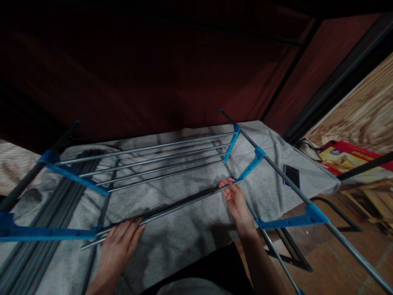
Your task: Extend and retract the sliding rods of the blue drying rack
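Note:
A long grey metal tube [181, 206] lies across both my hands, slanting up to the right. My left hand [118, 243] is closed over its left part, where a second tube runs close behind it. The fingers of my right hand [235, 198] are wrapped round its right end, beside a blue bracket [249, 166]. Both tubes belong among a partly assembled rack with blue plastic brackets and grey poles. The tube's left tip sticks out past my left hand near the left blue bracket [52, 233]. Several crossbars [162, 166] span the far brackets.
Several loose grey tubes [58, 209] lie in a bundle on the grey cloth [190, 229] at left. A phone [291, 176] rests on the cloth at right. Beyond it are a red and yellow box [350, 157] and a wooden crate [368, 200]. A dark red panel [172, 78] stands behind.

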Demonstrator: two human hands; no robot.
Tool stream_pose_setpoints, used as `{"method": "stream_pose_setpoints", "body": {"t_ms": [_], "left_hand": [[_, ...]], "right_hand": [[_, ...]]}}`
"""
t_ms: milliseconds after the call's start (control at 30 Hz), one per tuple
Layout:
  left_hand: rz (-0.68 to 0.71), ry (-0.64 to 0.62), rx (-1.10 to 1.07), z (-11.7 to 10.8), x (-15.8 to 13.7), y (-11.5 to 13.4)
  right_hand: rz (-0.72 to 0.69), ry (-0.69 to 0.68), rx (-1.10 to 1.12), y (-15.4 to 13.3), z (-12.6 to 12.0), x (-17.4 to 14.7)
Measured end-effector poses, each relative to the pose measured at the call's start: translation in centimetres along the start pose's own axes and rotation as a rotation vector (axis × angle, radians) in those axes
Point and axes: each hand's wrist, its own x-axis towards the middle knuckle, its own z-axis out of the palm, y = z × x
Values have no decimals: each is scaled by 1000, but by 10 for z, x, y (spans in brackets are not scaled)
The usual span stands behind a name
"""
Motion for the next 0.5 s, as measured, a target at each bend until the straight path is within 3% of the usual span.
{"method": "stream_pose_setpoints", "body": {"t_ms": [133, 300, 500], "left_hand": [[-106, -31, -13, 3, 0, -10], [-203, 24, -6, 8, -6, -23], [-135, -56, 8, 8, 6, -22]], "right_hand": [[-2, -31, -32, 8, 16, 4], [37, -37, -48, 19, 26, 10], [198, 21, 25, 26, 24, 38]]}}
